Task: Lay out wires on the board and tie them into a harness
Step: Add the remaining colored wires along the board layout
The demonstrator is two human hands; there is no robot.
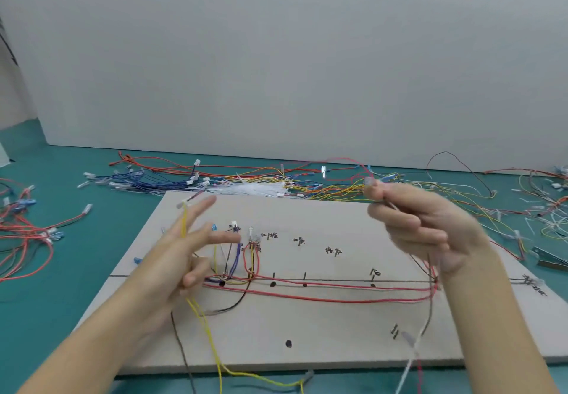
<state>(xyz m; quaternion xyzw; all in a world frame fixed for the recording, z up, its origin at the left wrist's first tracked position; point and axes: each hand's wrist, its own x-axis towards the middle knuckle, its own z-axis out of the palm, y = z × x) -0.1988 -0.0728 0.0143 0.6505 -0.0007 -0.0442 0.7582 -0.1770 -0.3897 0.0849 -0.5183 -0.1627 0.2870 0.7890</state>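
While both hands hover over the board (307,326), the left hand (181,255), fingers spread, carries a yellow wire (203,326) trailing toward the near edge; the blurred right hand (430,233) seemingly pinches wire ends.

Both forearms are reaching in from six o'clock. The left hand (181,258) is hovering with fingers spread and pointing toward one o'clock, thumb tucked. The right hand (427,224) is raised, blurred, with fingers curling toward nine o'clock, pinching.
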